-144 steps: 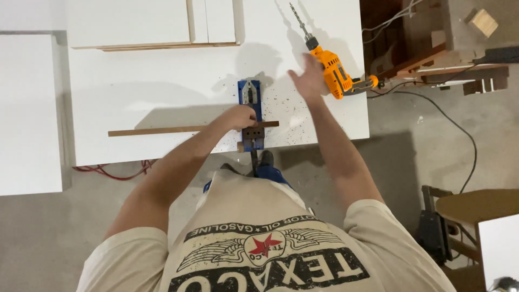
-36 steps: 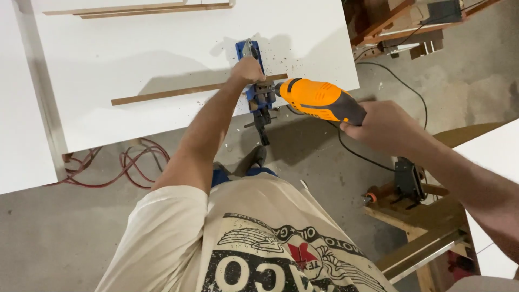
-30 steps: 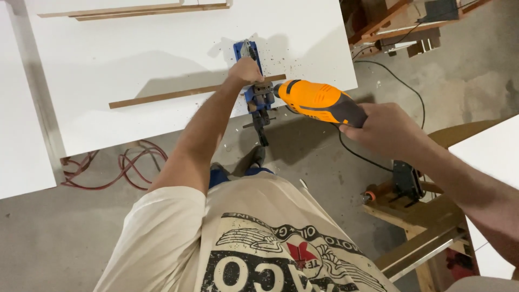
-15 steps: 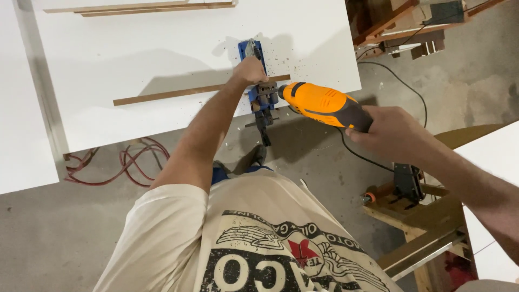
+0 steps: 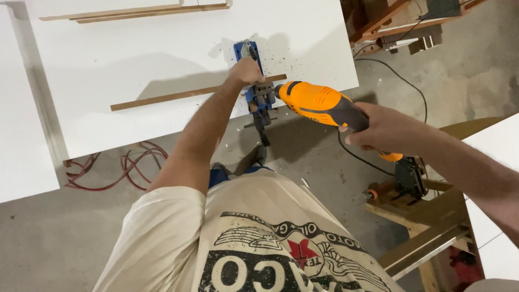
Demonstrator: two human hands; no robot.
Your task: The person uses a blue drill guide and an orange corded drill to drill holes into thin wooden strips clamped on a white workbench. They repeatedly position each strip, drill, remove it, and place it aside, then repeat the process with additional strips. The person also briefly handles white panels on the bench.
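Left hand (image 5: 246, 72) is pressing down, fingers curled, on the blue metal jig (image 5: 254, 81) clamping a thin wooden strip (image 5: 178, 96) at the sawdust-speckled white tabletop's (image 5: 135, 54) edge; right hand (image 5: 381, 130) is gripping the orange corded drill (image 5: 316, 103) above grey concrete floor (image 5: 54, 238).

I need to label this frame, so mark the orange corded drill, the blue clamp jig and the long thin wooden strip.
orange corded drill (image 5: 313, 101), head view, on the orange motor housing.
blue clamp jig (image 5: 252, 98), head view, on its blue body below the left hand.
long thin wooden strip (image 5: 162, 99), head view, midway along its length.
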